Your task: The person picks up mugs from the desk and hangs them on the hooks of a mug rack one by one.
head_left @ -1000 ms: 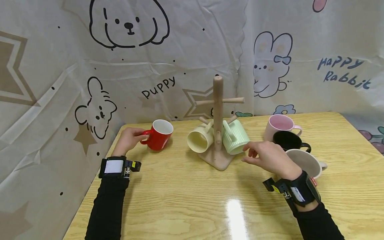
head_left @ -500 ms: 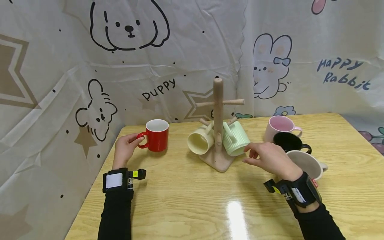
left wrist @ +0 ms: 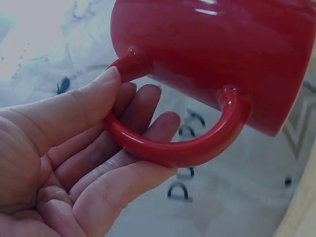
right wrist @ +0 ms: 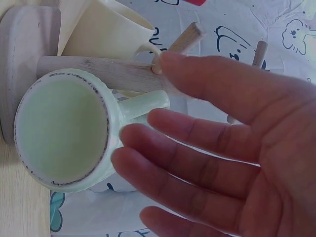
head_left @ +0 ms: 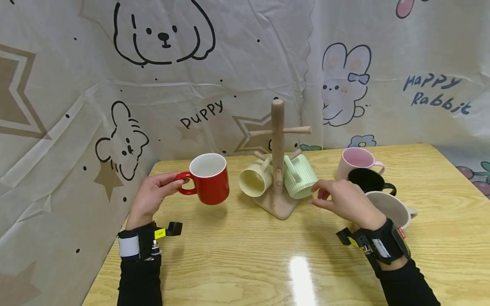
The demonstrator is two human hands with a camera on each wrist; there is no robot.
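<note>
A red mug [head_left: 211, 182] with a white inside hangs just above the table, upright in the head view. My left hand [head_left: 153, 197] pinches its handle [left wrist: 173, 150] between thumb and fingers, as the left wrist view shows up close. At the middle stands a wooden mug tree [head_left: 278, 144]; a cream mug [head_left: 253, 180] and a pale green ribbed mug [head_left: 300, 176] hang tilted on its lower pegs. Beside the green mug is my right hand [head_left: 346, 202], its fingers relaxed and holding nothing. In the right wrist view the green mug's base [right wrist: 61, 131] faces the camera.
On the right of the table [head_left: 229, 263] a pink mug [head_left: 356, 161], a black mug [head_left: 365, 180] and a beige mug [head_left: 390, 208] stand in a row, partly behind my right hand and wrist. A printed cloth [head_left: 245, 51] hangs behind and along the left.
My left hand has lifted the red mug off the table and brought it nearer and slightly right, toward the mug tree. My right hand has stayed put.
</note>
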